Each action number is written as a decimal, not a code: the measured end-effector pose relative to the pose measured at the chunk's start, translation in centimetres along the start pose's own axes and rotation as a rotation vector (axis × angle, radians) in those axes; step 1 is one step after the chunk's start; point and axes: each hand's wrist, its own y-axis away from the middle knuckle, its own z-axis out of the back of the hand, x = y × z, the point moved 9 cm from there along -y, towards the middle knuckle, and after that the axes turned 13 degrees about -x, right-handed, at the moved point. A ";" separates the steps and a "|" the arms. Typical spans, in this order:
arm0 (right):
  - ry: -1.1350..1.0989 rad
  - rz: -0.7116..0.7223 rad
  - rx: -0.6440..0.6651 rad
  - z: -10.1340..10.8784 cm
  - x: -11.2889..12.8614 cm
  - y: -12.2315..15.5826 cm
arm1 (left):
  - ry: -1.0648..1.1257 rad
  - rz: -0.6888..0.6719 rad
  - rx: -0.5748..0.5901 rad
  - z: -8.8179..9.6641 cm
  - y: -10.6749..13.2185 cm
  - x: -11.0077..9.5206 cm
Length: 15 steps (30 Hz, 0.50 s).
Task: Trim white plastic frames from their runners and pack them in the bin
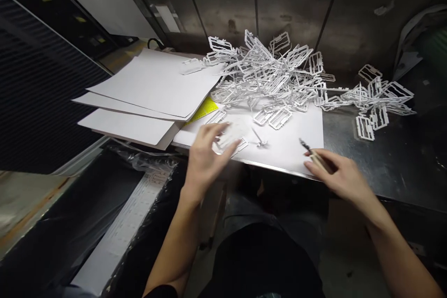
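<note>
My left hand [204, 158] is at the front edge of the white sheet [300, 125], thumb and fingers apart. Under and beside its fingertips lie thin white plastic frames [240, 145], partly smeared by motion; none is plainly gripped. My right hand [337, 174] is closed around the beige handle of a small knife [319, 160], whose narrow dark tip points up and left over the sheet. A small white plastic part [260, 142] with a thin stem lies between my hands. Two more open frames [279, 118] lie just behind it.
A large tangled heap of white plastic frames [272, 72] fills the back of the bench, with a smaller pile [380, 95] to the right. Stacked white sheets [153, 84] lie left, over a yellow perforated piece [204, 109]. A black-lined bin [87, 200] stands below left.
</note>
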 end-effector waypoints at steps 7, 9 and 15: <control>0.623 0.392 -0.492 2.3 0.3 -1.0 | -0.116 0.221 0.021 1.0 1.6 5.8; 0.487 0.532 -0.418 -1.6 3.1 -1.6 | -0.120 0.241 0.081 -0.6 2.0 5.9; 0.379 0.577 -0.134 -12.2 10.0 -4.8 | -0.152 0.147 0.230 -3.9 2.3 6.0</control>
